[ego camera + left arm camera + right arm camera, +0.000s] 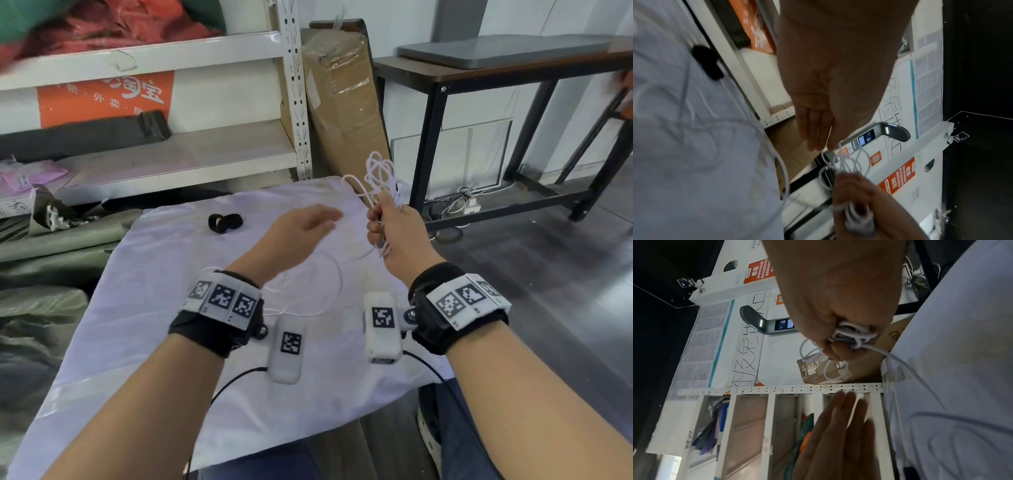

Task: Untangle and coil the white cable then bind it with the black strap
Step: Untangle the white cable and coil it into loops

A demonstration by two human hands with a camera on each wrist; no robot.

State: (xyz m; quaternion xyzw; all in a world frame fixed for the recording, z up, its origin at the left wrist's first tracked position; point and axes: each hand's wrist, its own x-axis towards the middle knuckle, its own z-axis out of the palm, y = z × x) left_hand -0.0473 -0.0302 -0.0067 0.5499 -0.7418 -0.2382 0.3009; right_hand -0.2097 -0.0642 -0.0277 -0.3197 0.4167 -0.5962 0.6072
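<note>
My right hand [390,226] grips a bunch of white cable [378,171] loops, held upright above the right side of the white cloth [171,281]. The loops stick out above the fist [838,331], and a loose strand [329,284] trails down onto the cloth in a wide curve. My left hand [308,222] hovers just left of the fist with straight fingers [813,129] and holds nothing. The black strap [225,222] lies coiled on the cloth at the far left, apart from both hands; in the left wrist view the black strap [707,63] shows as a dark blur.
A white metal shelf rack [294,102] stands behind the cloth, with a tall cardboard box [342,102] leaning beside it. A black-framed table [513,78] is at the right. Dark bags [41,325] lie left of the cloth.
</note>
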